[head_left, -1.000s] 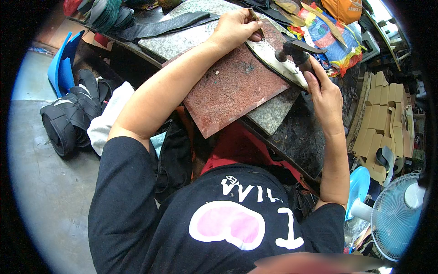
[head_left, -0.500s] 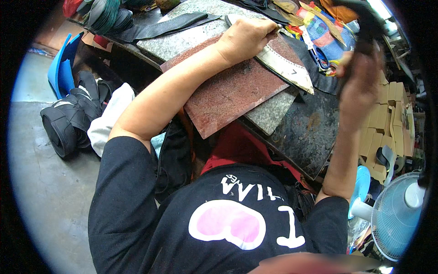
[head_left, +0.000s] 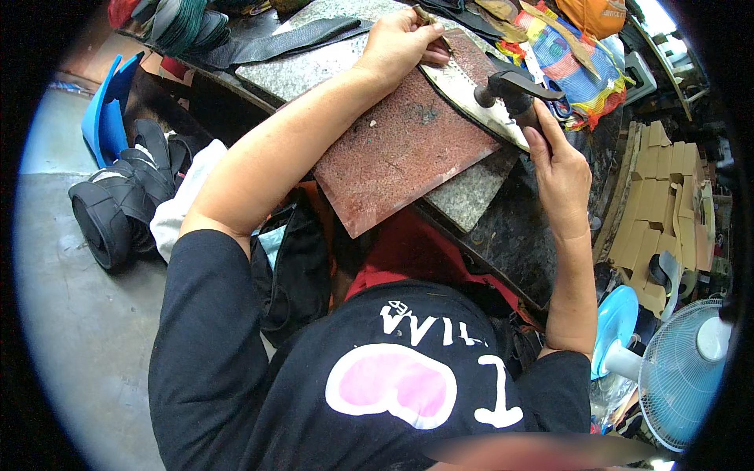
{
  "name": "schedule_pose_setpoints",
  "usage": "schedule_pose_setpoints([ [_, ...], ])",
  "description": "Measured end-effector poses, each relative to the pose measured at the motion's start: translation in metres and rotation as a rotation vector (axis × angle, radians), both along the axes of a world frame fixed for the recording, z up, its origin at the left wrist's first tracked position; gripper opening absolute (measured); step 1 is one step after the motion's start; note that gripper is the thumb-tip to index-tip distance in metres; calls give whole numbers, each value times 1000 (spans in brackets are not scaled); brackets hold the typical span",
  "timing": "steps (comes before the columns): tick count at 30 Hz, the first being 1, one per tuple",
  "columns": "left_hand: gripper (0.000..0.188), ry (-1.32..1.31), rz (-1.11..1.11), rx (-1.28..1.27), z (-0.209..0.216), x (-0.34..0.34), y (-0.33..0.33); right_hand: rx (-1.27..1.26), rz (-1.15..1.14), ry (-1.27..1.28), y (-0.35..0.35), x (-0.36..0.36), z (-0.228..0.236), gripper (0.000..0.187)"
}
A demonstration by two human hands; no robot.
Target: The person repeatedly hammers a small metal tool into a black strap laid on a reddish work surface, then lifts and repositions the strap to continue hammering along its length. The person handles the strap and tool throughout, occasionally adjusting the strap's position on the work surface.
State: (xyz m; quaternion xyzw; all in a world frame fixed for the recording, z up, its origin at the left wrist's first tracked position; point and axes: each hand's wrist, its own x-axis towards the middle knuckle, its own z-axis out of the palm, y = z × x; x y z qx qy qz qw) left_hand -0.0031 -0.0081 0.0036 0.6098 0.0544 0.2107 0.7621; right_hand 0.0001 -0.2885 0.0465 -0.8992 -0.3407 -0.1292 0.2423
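My left hand is closed round a short brownish rod, like a hand punch; its lower end is hidden by my fingers. Beneath that hand lies a curved white strip with a black edge and a row of small marks along it. The strip rests on a reddish stone slab. My right hand grips a hammer by its handle. The dark hammer head appears over the strip's near right part; whether it touches cannot be told.
A grey stone slab lies under the red one on a dark bench. Black strips lie at the far left. Scissors and a colourful woven bag are at far right. Cardboard boxes and a fan stand right.
The hammer has swung down and inward from the upper right with my right hand. My left hand and the rod have shifted left and farther away; the white strip has moved left as well.
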Motion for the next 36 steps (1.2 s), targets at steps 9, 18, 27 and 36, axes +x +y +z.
schedule_pose_setpoints([
  [9, 20, 36, 73, 511, 3, -7, -6, 30, 58, 31, -6, 5, -3, 40],
  [18, 24, -224, 180, 1078, 15, -15, -11, 289, 69, 225, -3, 14, 56, 36],
  [27, 15, -344, 227, 1331, 24, -18, -26, 302, 109, 211, 24, 5, 48, 41],
  [36, 17, -55, 165, 716, 6, -7, -12, 20, 36, 116, -6, 7, 2, 40],
])
